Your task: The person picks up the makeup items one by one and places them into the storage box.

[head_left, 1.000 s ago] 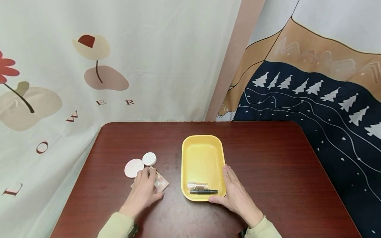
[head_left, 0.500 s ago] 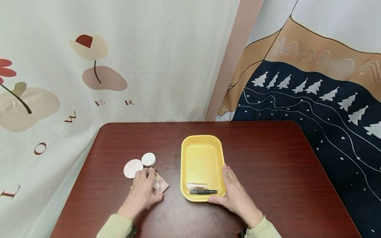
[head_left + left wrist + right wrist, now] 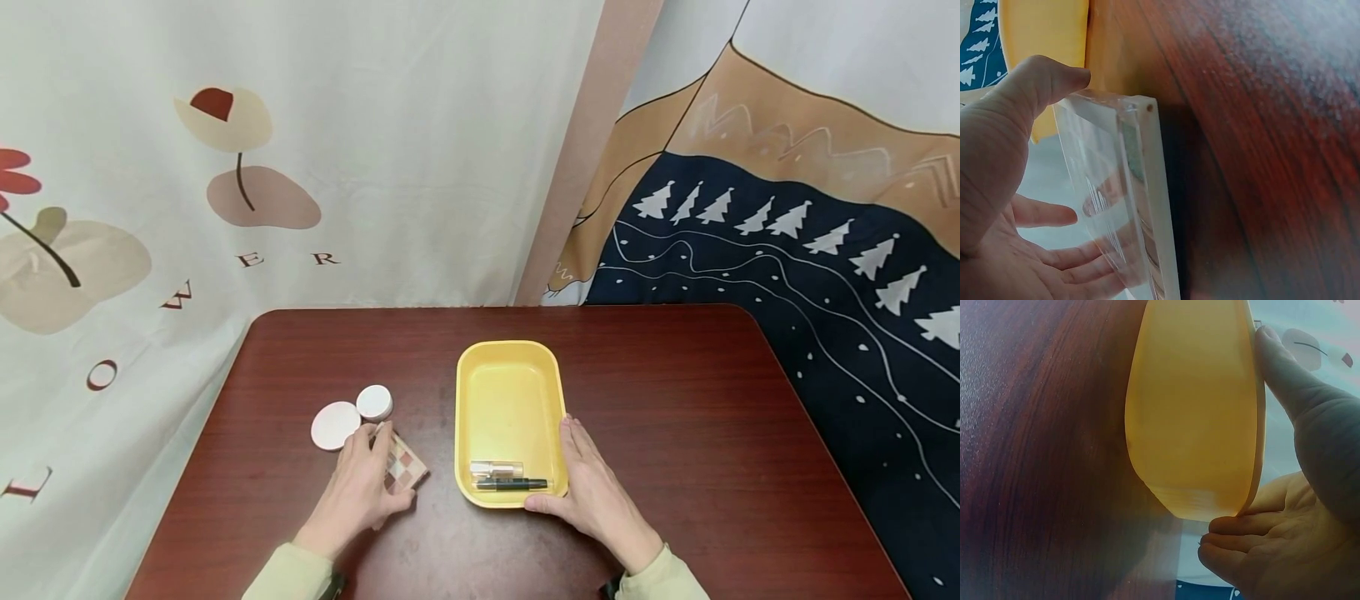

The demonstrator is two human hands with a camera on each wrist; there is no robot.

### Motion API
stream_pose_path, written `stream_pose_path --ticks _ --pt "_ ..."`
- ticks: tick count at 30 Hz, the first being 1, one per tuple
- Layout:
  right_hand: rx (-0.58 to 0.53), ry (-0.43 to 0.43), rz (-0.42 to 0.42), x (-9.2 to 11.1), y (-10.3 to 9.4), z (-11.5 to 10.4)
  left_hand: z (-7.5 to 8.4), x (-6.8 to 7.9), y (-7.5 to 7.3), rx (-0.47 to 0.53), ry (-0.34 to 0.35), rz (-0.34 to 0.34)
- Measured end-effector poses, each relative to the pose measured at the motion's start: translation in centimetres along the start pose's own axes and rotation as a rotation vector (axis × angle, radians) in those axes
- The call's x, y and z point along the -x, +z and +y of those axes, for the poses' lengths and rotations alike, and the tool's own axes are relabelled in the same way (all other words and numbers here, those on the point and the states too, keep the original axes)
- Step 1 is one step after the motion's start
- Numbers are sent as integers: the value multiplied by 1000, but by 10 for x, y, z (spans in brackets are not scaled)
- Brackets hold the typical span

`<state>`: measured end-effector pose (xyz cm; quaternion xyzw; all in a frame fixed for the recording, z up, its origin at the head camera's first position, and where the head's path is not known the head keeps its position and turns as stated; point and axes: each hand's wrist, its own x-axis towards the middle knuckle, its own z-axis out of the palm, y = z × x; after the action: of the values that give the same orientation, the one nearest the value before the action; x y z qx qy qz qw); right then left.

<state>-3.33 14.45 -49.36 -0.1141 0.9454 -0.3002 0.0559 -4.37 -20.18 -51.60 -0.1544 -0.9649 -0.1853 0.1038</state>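
My left hand (image 3: 363, 482) grips an eyeshadow palette (image 3: 406, 467) with a checkered face, left of the yellow tray (image 3: 510, 400). In the left wrist view, my thumb is at one end of the clear-lidded palette (image 3: 1100, 169) and several fingers are at its far side; dark shadow lies under its edge. My right hand (image 3: 596, 500) rests against the tray's near right corner, thumb at the near rim and fairly straight fingers along the right side. Inside the tray's near end lie a clear and silvery cylinder (image 3: 497, 469) and a black pen-like stick (image 3: 512, 483).
Beyond my left hand, a white round flat disc (image 3: 335, 426) and a small white round jar (image 3: 375, 402) sit side by side on the dark red wooden table (image 3: 660, 400). A printed curtain (image 3: 420, 150) hangs behind the table's back edge.
The palette has shifted slightly right under my left hand, and more of its checkered face shows. My right hand and the tray stay essentially in place.
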Motion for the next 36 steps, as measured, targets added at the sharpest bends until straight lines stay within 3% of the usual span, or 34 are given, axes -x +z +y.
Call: stream_pose_path --ticks 9,19,36 --pt "-6 4 -3 0 0 1 4 -2 -4 -14 39 34" --pt "-2 -2 3 -1 0 1 8 -11 -8 -28 127 119" --pt "-5 -2 5 -1 -1 1 21 -20 -16 8 206 176"
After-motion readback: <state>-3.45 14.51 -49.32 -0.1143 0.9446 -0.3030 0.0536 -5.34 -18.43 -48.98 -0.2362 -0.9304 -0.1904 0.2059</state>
